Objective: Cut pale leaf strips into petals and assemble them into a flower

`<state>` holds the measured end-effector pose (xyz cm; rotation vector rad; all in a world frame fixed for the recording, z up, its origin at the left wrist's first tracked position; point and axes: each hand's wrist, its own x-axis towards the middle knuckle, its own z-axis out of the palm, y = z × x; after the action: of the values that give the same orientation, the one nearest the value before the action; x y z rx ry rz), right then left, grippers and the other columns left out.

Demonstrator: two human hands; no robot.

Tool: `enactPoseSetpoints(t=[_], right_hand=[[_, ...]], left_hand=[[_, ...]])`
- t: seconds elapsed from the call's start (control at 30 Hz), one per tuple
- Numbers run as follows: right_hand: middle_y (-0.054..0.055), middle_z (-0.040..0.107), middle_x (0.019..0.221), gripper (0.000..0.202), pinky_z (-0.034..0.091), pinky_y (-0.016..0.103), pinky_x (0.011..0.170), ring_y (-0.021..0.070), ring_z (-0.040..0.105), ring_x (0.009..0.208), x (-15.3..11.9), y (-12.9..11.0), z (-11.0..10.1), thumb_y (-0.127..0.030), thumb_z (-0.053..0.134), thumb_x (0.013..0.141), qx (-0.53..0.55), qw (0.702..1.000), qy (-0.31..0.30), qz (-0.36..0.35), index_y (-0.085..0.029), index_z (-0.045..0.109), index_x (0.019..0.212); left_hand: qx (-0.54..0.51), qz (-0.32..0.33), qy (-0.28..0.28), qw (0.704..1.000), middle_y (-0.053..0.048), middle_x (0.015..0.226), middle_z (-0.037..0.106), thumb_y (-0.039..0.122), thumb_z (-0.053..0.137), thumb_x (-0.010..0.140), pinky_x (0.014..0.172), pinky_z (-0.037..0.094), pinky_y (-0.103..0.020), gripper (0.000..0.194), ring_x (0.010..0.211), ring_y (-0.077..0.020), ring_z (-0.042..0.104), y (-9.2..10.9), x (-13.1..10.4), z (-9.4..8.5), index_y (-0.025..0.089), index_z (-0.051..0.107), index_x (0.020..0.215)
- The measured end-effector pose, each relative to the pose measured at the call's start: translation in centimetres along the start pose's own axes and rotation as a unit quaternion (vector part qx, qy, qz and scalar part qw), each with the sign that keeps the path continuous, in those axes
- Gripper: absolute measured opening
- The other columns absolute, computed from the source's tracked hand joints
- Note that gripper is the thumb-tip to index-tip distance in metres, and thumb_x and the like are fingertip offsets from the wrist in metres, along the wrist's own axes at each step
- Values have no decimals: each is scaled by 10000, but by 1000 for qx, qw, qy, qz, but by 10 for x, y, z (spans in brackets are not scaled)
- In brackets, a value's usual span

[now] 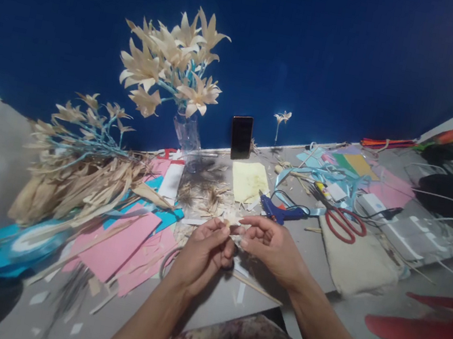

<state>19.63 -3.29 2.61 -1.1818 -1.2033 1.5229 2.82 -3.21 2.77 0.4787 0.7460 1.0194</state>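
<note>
My left hand is closed near the table's front edge, its thumb and fingertips pinching something small and pale that I cannot make out. Just to its right, my right hand is also closed, with thumb and index finger brought together near the left fingertips; what lies between them is too small to name. Beyond the hands are dry husk scraps and a yellow paper. A blue glue gun lies behind my right hand. A thin stick rests below the hands.
Pale flowers stand in a clear vase beside a phone. Pink paper, dried husks and a tape roll lie left. Red-handled scissors, a cloth and a power strip are right.
</note>
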Motion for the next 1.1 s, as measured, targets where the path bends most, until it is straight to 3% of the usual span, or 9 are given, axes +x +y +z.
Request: enactPoseSetpoints(t=[0.2,0.4,0.53,0.77,0.9,1.1], right_hand=[[-6,621,724,327,412,242,571,119,546,623,-1,-5,4,-287,772,674,-20,999,40,19,-144,691,956],[-45,550,615,220,357,222,514,105,477,561,1,-8,10,-260,733,641,-62,995,70,22,-165,631,811],[-77,459,560,201,281,206,472,83,381,519,4,-3,10,-252,725,620,-67,995,79,11,-180,595,755],[-1,630,652,194,401,242,530,132,530,571,9,2,1,-239,714,604,-25,997,74,22,-165,669,778],[-2,638,662,183,407,248,558,139,533,595,5,6,-2,-225,764,600,-44,997,56,-14,-172,688,758],[4,632,659,151,389,254,561,141,509,592,-1,7,-6,-246,781,633,-86,995,34,-34,-174,694,733]], left_hand=[[79,47,37,995,42,548,582,274,786,766,462,386,-160,263,455,-67,482,3,0,-5,166,547,785],[107,71,25,991,70,507,541,223,815,720,430,347,-157,256,415,-51,440,2,-2,-3,160,573,772],[105,67,32,992,56,623,632,190,853,657,413,347,-152,370,409,-46,460,1,-4,-1,183,541,855],[177,53,2,983,27,645,700,188,859,636,426,391,-172,506,415,-73,499,3,-15,8,210,505,997],[189,44,9,981,18,645,700,175,845,643,441,399,-177,537,452,-86,518,3,-17,13,194,524,1073],[201,31,34,979,-2,645,696,204,862,609,446,387,-185,429,470,-98,545,1,-16,10,166,633,969]])
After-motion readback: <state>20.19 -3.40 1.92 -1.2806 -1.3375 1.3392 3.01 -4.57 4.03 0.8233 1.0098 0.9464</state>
